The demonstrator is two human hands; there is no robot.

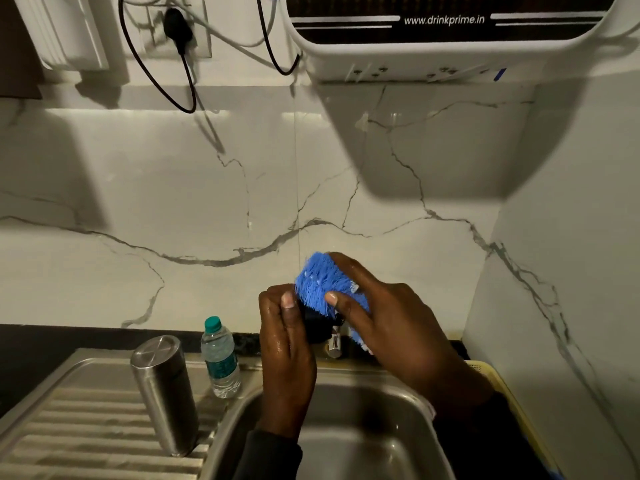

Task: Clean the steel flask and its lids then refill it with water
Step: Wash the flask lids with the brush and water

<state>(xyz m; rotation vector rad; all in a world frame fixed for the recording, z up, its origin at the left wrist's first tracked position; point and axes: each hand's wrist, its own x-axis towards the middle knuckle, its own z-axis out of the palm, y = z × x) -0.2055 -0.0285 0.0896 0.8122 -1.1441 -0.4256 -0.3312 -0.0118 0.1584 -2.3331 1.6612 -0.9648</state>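
From the head camera, both hands are raised above the sink [408, 403], at about 6 o'clock in the frame. The left hand [287, 344] stands nearly upright, wet and shiny, its fingers and thumb curled round a small dark lid [317, 323], thumbnail facing the camera. The right hand [391, 313] comes in from 4 o'clock, fingers wrapped over the top of a blue bristle brush [323, 282] and thumb pinching its near side; the bristles press against the lid from 1 o'clock. Both forearms wear dark sleeves.

The steel flask [164, 393] stands upside down on the ribbed drainboard [86, 427] at 8 o'clock of the hands, well apart from them. Just beside it, toward 2 o'clock, stands a clear plastic water bottle [220, 358] with a teal cap. A tap [335, 342] shows between the two wrists. A white water purifier [450, 32] hangs on the marble wall at 12 to 1 o'clock, and a black plug [177, 26] sits at 11 o'clock.
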